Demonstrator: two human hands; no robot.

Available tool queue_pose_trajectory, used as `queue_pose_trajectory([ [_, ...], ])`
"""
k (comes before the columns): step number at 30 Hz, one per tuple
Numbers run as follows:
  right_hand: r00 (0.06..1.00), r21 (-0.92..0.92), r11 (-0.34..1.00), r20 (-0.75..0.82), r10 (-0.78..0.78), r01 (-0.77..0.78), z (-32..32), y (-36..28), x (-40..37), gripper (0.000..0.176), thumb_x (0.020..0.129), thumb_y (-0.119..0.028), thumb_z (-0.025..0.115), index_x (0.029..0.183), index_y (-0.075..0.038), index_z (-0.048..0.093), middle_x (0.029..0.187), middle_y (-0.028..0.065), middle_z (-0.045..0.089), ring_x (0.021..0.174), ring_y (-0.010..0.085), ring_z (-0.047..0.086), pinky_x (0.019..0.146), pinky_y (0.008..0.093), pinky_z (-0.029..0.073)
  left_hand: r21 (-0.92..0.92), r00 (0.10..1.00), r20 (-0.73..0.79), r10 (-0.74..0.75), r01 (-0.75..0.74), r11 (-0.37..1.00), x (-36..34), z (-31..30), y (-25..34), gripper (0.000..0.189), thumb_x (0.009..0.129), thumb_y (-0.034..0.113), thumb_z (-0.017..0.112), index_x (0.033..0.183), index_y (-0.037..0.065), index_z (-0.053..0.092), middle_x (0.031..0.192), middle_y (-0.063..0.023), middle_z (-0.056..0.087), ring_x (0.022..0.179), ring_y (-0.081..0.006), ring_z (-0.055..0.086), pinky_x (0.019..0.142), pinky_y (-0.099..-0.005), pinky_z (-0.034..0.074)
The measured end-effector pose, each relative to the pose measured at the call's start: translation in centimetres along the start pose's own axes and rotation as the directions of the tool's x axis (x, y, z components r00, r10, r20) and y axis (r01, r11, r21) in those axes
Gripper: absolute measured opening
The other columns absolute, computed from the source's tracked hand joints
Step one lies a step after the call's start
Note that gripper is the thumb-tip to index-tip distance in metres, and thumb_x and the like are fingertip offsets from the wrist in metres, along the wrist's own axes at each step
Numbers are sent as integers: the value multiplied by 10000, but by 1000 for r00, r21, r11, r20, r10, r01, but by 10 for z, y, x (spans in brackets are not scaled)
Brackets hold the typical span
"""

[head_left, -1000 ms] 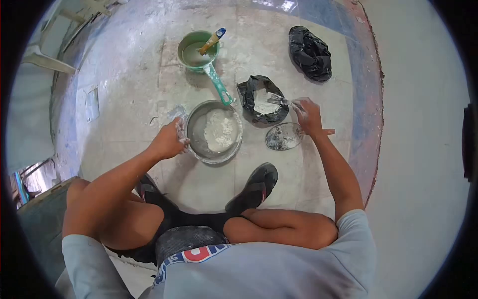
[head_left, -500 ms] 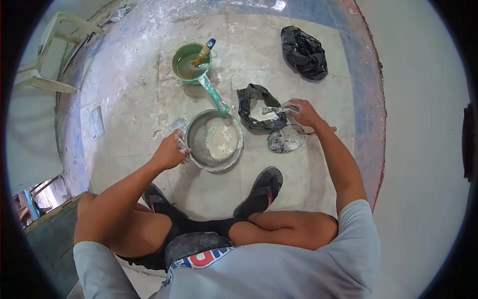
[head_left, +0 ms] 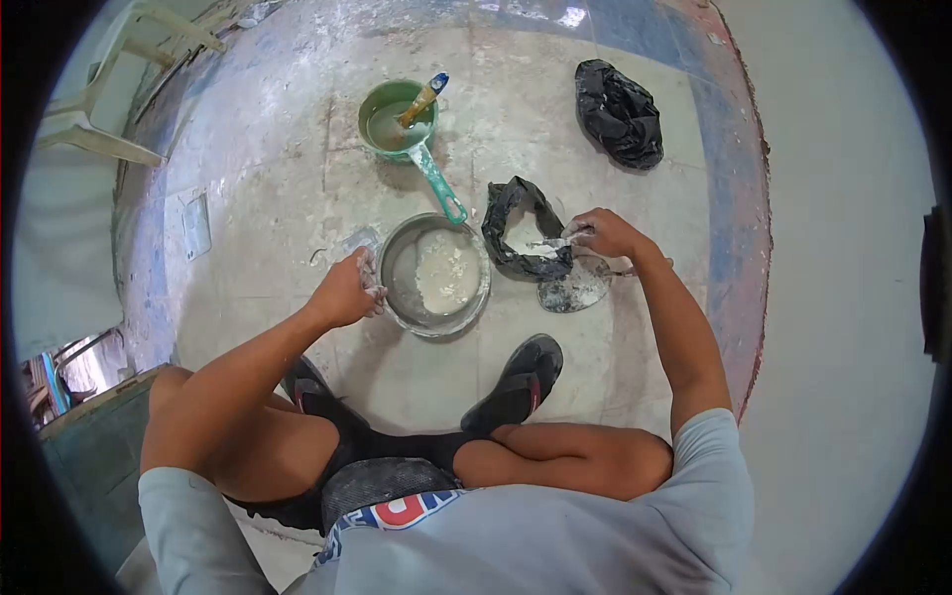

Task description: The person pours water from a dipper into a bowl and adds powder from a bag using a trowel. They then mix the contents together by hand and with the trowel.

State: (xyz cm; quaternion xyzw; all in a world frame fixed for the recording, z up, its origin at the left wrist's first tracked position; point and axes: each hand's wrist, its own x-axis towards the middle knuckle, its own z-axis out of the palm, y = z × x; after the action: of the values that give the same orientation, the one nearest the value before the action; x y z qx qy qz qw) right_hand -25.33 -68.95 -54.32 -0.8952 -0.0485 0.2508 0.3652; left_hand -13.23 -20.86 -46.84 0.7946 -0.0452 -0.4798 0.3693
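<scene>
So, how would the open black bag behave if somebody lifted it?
The bag would probably be floppy, since its thin sides look crumpled. It may feel bottom-heavy, with white filling inside. Lifted by one edge, it could spill, as its mouth gapes open.

Two hands [head_left: 347,290] [head_left: 607,234], one metal bowl [head_left: 400,283], one green dipper [head_left: 431,173], one brush [head_left: 426,97], one spatula [head_left: 547,244], one speckled disc [head_left: 572,295]. Black bags [head_left: 514,262] [head_left: 620,117]: two, both toward one o'clock. Sandals [head_left: 535,363] [head_left: 307,373]: two. One plastic chair [head_left: 111,146], ten o'clock. One shirt [head_left: 535,535]. One pale flat rectangle [head_left: 196,226], past nine o'clock.
</scene>
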Motion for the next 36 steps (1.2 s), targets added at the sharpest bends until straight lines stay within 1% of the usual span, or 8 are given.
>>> queue_pose_trajectory([
  [3,998,20,1000,-56,15,-14,-2,-12,-7,255,835,-76,725,1086,-45,760,1023,199,748,951,364,710,862,419,553,155,988,-33,153,-146,977,10,-1,-19,395,868,53,756,1164,-16,504,856,-196,698,777,-314,747,714,-431,594],
  [6,989,6,1000,-147,7,-6,-6,-29,-18,225,861,-69,724,1080,-18,738,959,198,731,874,352,695,809,408,536,142,992,-54,113,-104,984,16,1,-29,422,839,99,777,1158,-19,527,931,-251,707,838,-380,734,763,-454,575],
  [7,987,-16,999,-153,41,-44,-12,-42,-20,220,863,-64,719,1077,-17,733,971,194,728,880,349,691,810,405,532,207,984,-32,177,-167,964,14,1,-26,290,921,-31,677,1121,-2,469,810,-133,664,712,-226,746,608,-365,623],
  [9,977,-20,999,-210,25,-30,-11,-38,-25,221,862,-54,721,1080,-17,732,986,182,731,873,333,689,805,390,534,348,953,-52,299,-264,900,11,0,-22,295,910,-12,692,1115,-4,480,811,-135,675,698,-215,732,603,-369,607],
  [13,970,22,992,-210,125,-123,-26,-93,-31,218,875,-63,722,1089,-20,736,1014,173,734,910,315,702,837,379,537,239,984,-53,173,-156,959,8,2,-13,283,918,12,688,1111,-7,482,823,-168,701,702,-225,732,621,-366,601],
  [17,979,-18,1000,-205,-12,9,-14,-117,-24,221,890,-76,711,1106,-38,736,977,171,720,880,325,693,812,382,536,150,994,2,108,-107,983,-2,-1,5,277,921,1,679,1115,-9,481,829,-172,707,698,-229,741,613,-369,603],
  [22,978,-112,987,-164,-132,114,22,-139,-7,230,866,-83,715,1091,-41,731,953,179,700,880,363,675,800,411,532,208,987,-30,158,-149,967,0,1,-1,284,917,-12,681,1128,-14,491,842,-175,713,694,-229,743,599,-368,600],
  [36,979,-210,978,-203,-39,-5,57,-154,6,244,885,-163,710,1111,-75,737,1033,198,688,967,410,654,848,482,525,213,984,-25,174,-165,963,1,1,-1,255,931,-6,670,1086,3,468,818,-154,697,700,-227,740,592,-366,592],
])
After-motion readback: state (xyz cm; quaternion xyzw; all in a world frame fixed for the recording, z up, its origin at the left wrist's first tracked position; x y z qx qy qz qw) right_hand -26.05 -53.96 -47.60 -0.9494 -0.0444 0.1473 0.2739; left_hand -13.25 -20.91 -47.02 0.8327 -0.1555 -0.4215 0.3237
